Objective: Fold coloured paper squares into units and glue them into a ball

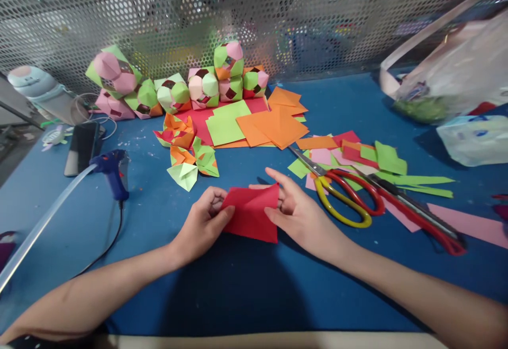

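Note:
A red sheet of paper (252, 216) is held up just above the blue table, between both hands. My left hand (208, 214) pinches its left edge, thumb in front and fingers curled behind. On the opposite edge, my right hand (297, 211) grips with the thumb in front, its index finger stretched out and away; some fingers are hidden behind the sheet. Beyond the hands lie green paper squares (228, 124) and orange paper squares (280, 126). Small folded paper pieces (184, 171) sit to the left of these.
Folded paper balls (204, 88) line the perforated metal panel (254, 15). A glue gun (113, 171) and a phone (82, 148) lie left. Scissors (345, 195), a cutter knife (413, 208) and paper scraps (381, 161) lie right, near a plastic bag (468, 68). A bottle (43, 92) stands far left.

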A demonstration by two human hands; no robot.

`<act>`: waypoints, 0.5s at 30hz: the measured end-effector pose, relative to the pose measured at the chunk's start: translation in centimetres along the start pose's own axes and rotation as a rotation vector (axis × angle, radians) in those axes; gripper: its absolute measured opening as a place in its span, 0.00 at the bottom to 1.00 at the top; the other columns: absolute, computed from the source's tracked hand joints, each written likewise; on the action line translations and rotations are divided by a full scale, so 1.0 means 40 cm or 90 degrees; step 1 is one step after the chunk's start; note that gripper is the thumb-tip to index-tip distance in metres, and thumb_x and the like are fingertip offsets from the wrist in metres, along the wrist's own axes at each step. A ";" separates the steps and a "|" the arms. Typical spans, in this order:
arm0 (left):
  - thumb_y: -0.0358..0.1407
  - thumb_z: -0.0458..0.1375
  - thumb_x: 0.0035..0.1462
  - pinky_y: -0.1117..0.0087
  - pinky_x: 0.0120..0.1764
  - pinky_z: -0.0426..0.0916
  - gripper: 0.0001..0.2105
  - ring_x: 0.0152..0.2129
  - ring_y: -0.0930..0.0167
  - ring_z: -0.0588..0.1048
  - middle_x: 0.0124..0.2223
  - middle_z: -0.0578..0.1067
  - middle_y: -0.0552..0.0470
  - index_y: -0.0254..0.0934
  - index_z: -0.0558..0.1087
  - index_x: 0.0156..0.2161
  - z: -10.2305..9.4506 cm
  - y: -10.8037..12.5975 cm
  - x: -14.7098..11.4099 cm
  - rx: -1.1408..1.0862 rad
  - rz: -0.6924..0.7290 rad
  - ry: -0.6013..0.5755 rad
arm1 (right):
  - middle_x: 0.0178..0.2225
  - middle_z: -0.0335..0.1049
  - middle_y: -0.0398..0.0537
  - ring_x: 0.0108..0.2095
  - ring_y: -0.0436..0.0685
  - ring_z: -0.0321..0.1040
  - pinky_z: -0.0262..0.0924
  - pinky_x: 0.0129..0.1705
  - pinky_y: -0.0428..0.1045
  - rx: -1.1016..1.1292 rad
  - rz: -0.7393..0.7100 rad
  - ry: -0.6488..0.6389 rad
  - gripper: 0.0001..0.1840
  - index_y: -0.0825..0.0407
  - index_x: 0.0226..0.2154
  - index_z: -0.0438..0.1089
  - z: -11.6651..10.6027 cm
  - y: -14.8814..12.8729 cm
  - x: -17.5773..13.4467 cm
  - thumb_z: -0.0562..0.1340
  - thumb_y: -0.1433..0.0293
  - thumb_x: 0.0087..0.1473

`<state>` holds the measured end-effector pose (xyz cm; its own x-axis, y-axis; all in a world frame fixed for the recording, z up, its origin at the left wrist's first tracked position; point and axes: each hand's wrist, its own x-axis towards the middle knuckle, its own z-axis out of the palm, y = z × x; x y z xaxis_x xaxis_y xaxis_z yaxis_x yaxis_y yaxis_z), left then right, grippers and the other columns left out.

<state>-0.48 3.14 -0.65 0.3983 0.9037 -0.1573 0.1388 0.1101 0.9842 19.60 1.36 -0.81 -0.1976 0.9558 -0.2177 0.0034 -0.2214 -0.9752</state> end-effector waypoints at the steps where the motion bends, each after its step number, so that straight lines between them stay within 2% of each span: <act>1: 0.38 0.54 0.58 0.77 0.28 0.63 0.08 0.26 0.76 0.70 0.31 0.72 0.54 0.36 0.64 0.39 -0.001 0.002 0.003 -0.034 -0.003 -0.008 | 0.58 0.59 0.58 0.42 0.57 0.71 0.69 0.41 0.52 -0.013 -0.005 -0.007 0.41 0.46 0.63 0.41 0.000 0.000 -0.002 0.60 0.67 0.51; 5: 0.39 0.57 0.56 0.74 0.32 0.67 0.10 0.30 0.73 0.72 0.33 0.73 0.52 0.35 0.67 0.39 0.001 0.009 0.011 -0.098 -0.023 -0.017 | 0.59 0.57 0.57 0.46 0.57 0.69 0.69 0.42 0.51 -0.049 -0.038 -0.038 0.42 0.45 0.64 0.38 0.002 0.003 -0.007 0.59 0.67 0.53; 10: 0.38 0.57 0.56 0.74 0.32 0.66 0.09 0.29 0.74 0.72 0.32 0.72 0.53 0.36 0.64 0.36 0.006 0.001 0.011 -0.121 -0.031 0.020 | 0.52 0.66 0.56 0.44 0.57 0.71 0.69 0.43 0.53 -0.010 -0.064 0.012 0.44 0.48 0.64 0.34 0.006 0.011 0.000 0.60 0.66 0.53; 12: 0.37 0.56 0.56 0.75 0.31 0.65 0.08 0.27 0.76 0.71 0.31 0.71 0.54 0.36 0.63 0.37 0.000 -0.005 0.013 -0.048 0.002 0.047 | 0.48 0.70 0.53 0.41 0.56 0.72 0.69 0.42 0.54 -0.074 -0.071 0.018 0.41 0.46 0.64 0.37 0.002 0.014 0.002 0.59 0.68 0.54; 15: 0.33 0.56 0.56 0.75 0.30 0.63 0.06 0.27 0.76 0.68 0.31 0.71 0.54 0.37 0.67 0.40 -0.016 -0.016 0.022 0.178 0.097 0.092 | 0.43 0.73 0.49 0.39 0.56 0.73 0.69 0.42 0.54 -0.228 -0.117 0.028 0.38 0.44 0.63 0.41 -0.009 0.025 0.006 0.57 0.71 0.55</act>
<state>-0.80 4.13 -1.35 0.3039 0.9524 0.0231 0.3381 -0.1305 0.9320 19.89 1.42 -1.85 -0.1854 0.9821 -0.0317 0.3152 0.0290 -0.9486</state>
